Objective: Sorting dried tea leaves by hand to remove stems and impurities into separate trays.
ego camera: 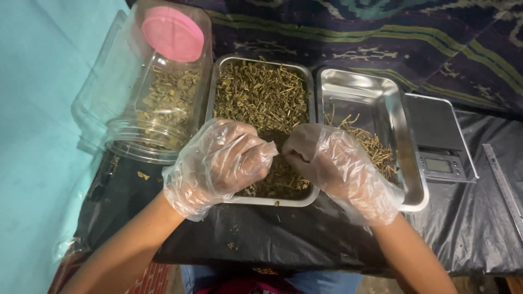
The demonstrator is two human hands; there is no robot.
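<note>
A black sheet [283, 234] is spread over the work surface, with a patterned dark cloth [381, 38] seen behind it. A clear plastic jar [147, 92] lies tipped on its side at the left, with a pink lid [173, 34] at its far end and some dried herb collected inside.

Two steel trays are set side by side. The left tray [261, 62] is filled with dried herb sprigs [261, 98]. The right tray [376, 103] is mostly bare, with a small pile of stems [373, 147] near its front. A digital scale [441, 147] sits just right of it, and a metal ruler [504, 185] lies at the far right.

Both hands are covered by clear disposable gloves and are held over the front of the left tray, close together. The left hand [220, 163] is curled shut, fingers bunched above the herb. The right hand [338, 169] is also curled, fingertips pinched toward the left hand. Something small seems to be pinched between the two, directly above the herb; what exactly is gripped cannot be told.
</note>
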